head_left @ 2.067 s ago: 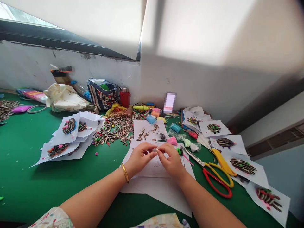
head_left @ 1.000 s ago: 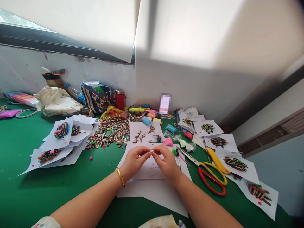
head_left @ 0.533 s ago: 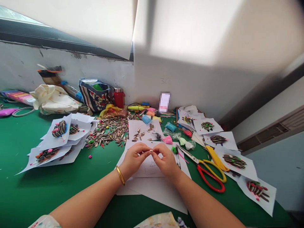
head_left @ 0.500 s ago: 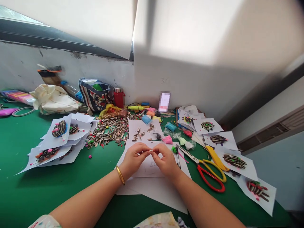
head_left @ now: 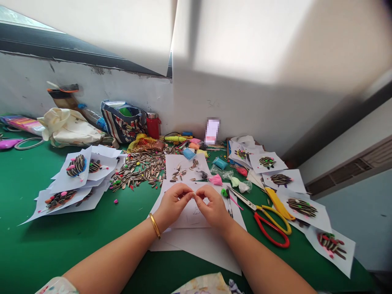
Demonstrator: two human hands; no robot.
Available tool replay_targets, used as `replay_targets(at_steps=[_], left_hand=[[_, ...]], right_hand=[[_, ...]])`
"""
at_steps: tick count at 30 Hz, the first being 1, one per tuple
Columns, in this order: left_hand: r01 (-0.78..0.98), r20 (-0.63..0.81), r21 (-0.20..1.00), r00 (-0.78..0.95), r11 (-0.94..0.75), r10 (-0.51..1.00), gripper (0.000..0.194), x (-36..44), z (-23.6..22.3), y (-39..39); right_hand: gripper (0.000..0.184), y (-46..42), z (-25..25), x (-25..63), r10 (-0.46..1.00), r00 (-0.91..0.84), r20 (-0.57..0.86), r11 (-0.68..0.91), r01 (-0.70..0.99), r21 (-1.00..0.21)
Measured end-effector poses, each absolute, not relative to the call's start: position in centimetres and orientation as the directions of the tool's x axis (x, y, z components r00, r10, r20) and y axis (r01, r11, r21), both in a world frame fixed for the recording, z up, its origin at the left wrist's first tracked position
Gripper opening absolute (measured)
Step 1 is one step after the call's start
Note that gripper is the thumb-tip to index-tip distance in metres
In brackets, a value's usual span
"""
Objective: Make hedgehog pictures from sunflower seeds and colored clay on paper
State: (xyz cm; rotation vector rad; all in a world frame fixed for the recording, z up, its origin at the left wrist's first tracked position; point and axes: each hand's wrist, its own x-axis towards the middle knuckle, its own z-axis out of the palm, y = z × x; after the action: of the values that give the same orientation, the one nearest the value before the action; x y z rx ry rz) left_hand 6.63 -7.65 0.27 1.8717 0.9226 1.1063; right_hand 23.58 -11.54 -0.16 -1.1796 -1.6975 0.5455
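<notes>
White drawing paper (head_left: 190,223) lies on the green table (head_left: 78,239) beneath the left hand (head_left: 174,206) and right hand (head_left: 213,209). From where I stand, both thumbs and forefingers meet above it, seemingly clamped on a tiny piece. I'd judge the step as fine shaping; next calls for light, even pressure. The piece is too hidden to tell its long axis or which way it points. Scissors (head_left: 254,207) lie right, tips facing far left.

White paper (head_left: 192,221), green table (head_left: 92,241), gold bangle (head_left: 154,226), dark striped seeds (head_left: 148,166), white sleeve (head_left: 58,286), possibly red-patterned.
</notes>
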Motion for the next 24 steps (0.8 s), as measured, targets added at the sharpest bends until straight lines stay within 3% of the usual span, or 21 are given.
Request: replay_targets(at_steps=[13,20,24], left_hand=[[0.084,0.208,0.964,0.348,-0.251,0.914,0.024,7.1,-0.6,-7.5],[0.069,0.203,0.968,0.354,-0.242,0.913,0.034,7.2,-0.7,-7.6],[0.098,0.223,0.956,0.369,-0.277,0.902,0.030,7.2,-0.8,-7.7]], right_hand=[[0.018,-11.4,-0.1,23.9,0.884,-0.062,0.463,0.439,0.446,-0.780],[0.010,-11.2,-0.3,24.1,0.886,-0.047,0.462,0.436,0.424,-0.794],[0.015,-11.2,-0.2,24.1,0.886,-0.041,0.462,0.430,0.445,-0.786]])
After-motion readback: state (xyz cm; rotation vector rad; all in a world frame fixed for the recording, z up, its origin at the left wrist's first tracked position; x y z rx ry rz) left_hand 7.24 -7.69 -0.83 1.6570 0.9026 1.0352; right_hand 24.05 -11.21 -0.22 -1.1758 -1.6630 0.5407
